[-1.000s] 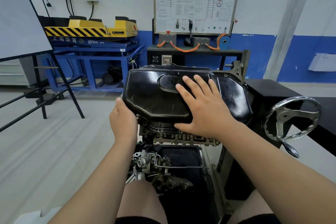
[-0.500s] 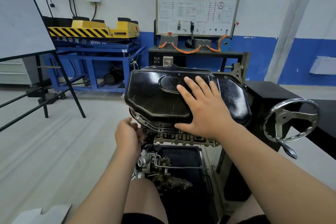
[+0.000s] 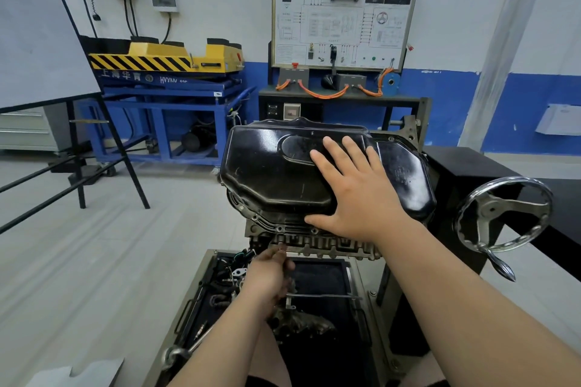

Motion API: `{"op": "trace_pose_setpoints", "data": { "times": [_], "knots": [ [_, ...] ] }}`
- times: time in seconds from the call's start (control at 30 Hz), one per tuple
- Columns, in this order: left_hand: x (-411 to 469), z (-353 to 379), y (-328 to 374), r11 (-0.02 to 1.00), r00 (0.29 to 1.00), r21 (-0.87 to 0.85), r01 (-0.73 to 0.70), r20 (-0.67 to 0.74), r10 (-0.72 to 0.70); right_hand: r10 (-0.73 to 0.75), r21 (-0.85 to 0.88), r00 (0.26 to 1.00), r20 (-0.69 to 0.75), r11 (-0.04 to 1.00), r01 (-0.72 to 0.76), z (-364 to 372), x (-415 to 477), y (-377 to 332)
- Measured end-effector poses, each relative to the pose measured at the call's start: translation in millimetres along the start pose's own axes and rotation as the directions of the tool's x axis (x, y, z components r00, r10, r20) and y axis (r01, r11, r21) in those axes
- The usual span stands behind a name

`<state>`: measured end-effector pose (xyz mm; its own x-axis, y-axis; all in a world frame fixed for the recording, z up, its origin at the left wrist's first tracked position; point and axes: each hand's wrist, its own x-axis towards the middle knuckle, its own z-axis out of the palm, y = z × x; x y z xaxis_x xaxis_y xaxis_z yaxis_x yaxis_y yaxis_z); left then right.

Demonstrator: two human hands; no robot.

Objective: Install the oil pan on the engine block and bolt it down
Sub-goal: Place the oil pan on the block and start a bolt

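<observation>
The black oil pan point(image 3: 267, 173) lies upside down on top of the engine block point(image 3: 330, 243), which is mounted on a stand. My right hand point(image 3: 355, 188) presses flat on the pan's near right side with its fingers spread. My left hand point(image 3: 268, 270) is lower, just below the block's near edge and over the parts tray point(image 3: 201, 286). Its fingers are curled, and what they hold, if anything, is hidden. Empty bolt holes show along the pan's near left flange.
A chrome handwheel point(image 3: 503, 214) sticks out of the stand at the right. The tray holds small fittings and a cast manifold point(image 3: 301, 324). A whiteboard easel point(image 3: 103, 148) stands at the left, with a blue cart point(image 3: 163, 104) and a training panel point(image 3: 342, 16) behind.
My left hand let go of the pan's left edge and dropped below the block, over the tray. My right hand has stayed pressed on the pan.
</observation>
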<state>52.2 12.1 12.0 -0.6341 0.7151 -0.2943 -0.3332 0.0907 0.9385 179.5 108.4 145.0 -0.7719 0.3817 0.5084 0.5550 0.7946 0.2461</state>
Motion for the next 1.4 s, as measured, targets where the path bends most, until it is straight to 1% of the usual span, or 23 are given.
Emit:
{"op": "trace_pose_setpoints", "data": {
  "times": [0.1, 0.2, 0.23, 0.37, 0.4, 0.7, 0.83, 1.0, 1.13, 1.23, 1.3, 1.4],
  "knots": [
    [5, -1, -3, 0.992, 0.992, 0.088, -0.087, -0.087, 0.095, 0.009, -0.002, 1.0, -0.002, 1.0, -0.009, 0, 1, 0],
    [8, 0, 1, 0.979, 0.97, 0.087, -0.184, -0.147, 0.196, 0.011, 0.001, 1.0, -0.004, 1.0, -0.011, 0, 1, 0],
    [8, 1, 4, 0.98, 0.969, 0.056, -0.193, -0.145, 0.199, 0.012, 0.002, 1.0, -0.006, 1.0, -0.011, 0, 0, -1],
    [10, 3, 15, 0.967, 0.99, -0.218, -0.135, -0.071, 0.122, 0.013, 0.0, 1.0, -0.006, 1.0, -0.013, 2, -3, -2],
    [12, 2, 16, 0.957, 0.991, -0.259, -0.132, -0.051, 0.123, 0.012, 0.001, 1.0, -0.006, 1.0, -0.012, 3, -4, -3],
    [31, -5, 2, 0.932, 0.995, -0.357, -0.065, 0.043, 0.086, 0.009, 0.009, 1.0, -0.015, 1.0, -0.009, 3, -8, -5],
    [30, -9, -9, 0.941, 0.991, -0.326, -0.09, 0.064, 0.116, 0.006, 0.01, 1.0, -0.004, 1.0, -0.006, 3, -9, -5],
    [27, -5, -9, 0.941, 0.983, -0.286, -0.183, -0.047, 0.177, 0.005, 0.016, 1.0, 0.001, 1.0, -0.005, 3, -9, -4],
    [26, 4, -9, 0.935, 0.961, -0.248, -0.254, -0.173, 0.216, 0.003, 0.018, 1.0, 0.0, 1.0, -0.003, 5, -8, -4],
    [26, 10, -10, 0.939, 0.938, -0.179, -0.293, -0.245, 0.246, 0.005, 0.023, 1.0, -0.005, 1.0, -0.005, 6, -7, -3],
    [27, 13, -7, 0.93, 0.934, -0.21, -0.301, -0.261, 0.243, 0.005, 0.028, 1.0, -0.007, 1.0, -0.005, 7, -7, -3],
    [31, 15, 0, 0.915, 0.944, -0.296, -0.275, -0.261, 0.2, 0.001, 0.028, 1.0, 0.0, 1.0, -0.001, 5, -7, -3]
  ]
}}
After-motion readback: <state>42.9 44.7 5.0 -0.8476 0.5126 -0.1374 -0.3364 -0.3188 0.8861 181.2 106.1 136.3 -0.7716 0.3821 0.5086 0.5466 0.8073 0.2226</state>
